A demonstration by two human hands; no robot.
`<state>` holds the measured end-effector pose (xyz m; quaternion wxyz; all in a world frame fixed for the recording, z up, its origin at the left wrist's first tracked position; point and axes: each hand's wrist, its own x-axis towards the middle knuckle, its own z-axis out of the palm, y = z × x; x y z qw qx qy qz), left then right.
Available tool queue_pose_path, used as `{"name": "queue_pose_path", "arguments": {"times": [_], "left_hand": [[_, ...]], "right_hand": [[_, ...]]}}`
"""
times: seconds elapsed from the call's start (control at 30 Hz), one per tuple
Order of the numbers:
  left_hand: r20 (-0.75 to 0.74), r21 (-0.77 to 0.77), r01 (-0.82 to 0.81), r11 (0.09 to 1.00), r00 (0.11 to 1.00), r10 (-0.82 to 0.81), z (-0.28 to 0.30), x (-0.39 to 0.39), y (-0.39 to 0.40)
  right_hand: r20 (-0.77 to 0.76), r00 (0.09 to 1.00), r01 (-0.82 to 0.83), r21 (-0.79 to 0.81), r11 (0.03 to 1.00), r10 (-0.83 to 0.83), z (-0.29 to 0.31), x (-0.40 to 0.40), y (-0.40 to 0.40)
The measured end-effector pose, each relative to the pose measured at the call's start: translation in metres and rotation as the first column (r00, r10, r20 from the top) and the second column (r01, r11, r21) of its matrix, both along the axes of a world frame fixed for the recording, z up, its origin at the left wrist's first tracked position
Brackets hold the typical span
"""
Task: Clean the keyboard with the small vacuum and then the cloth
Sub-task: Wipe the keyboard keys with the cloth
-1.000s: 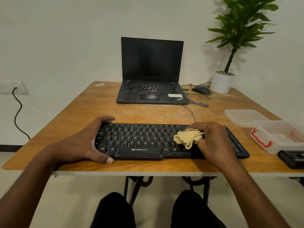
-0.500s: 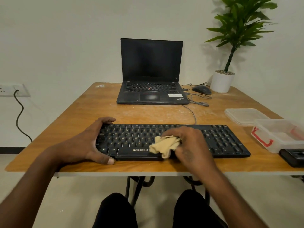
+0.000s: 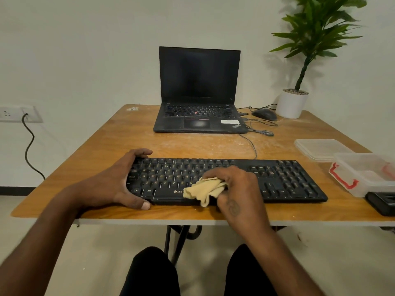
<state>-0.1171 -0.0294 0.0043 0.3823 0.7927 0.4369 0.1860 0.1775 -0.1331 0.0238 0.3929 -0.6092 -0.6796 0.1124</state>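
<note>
head-worn view, facing forward and down, close over table [image 3: 85, 146] edge

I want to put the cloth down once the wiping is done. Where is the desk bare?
Bare wood lies left of the laptop, and between it and the keyboard, bar a thin cable. The right edge is crowded with plastic containers.

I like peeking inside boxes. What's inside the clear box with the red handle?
The clear box looks empty: only its pale bottom and another red handle show through. Its right end is cut off by the picture's edge.
</note>
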Motion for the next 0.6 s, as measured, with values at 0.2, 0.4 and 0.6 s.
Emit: {"name": "queue_pose_path", "arguments": {"times": [0.2, 0.4, 0.6], "left_hand": [[-0.017, 0.001, 0.004, 1.0, 1.0, -0.004, 0.0, 0.0, 0.0], [-0.014, 0.005, 0.003, 1.0, 1.0, -0.003, 0.0, 0.0, 0.0], [-0.022, 0.018, 0.0, 1.0, 1.0, 0.0, 0.001, 0.001, -0.002]], "right_hand": [[0.073, 0.997, 0.007, 0.025, 1.0, -0.009, -0.007, 0.027, -0.002], [-0.014, 0.976, 0.217, 0.088, 0.972, -0.217, -0.01, 0.054, -0.016], [-0.07, 0.995, 0.078, 0.145, 0.986, -0.069, -0.021, 0.014, -0.016]]}}
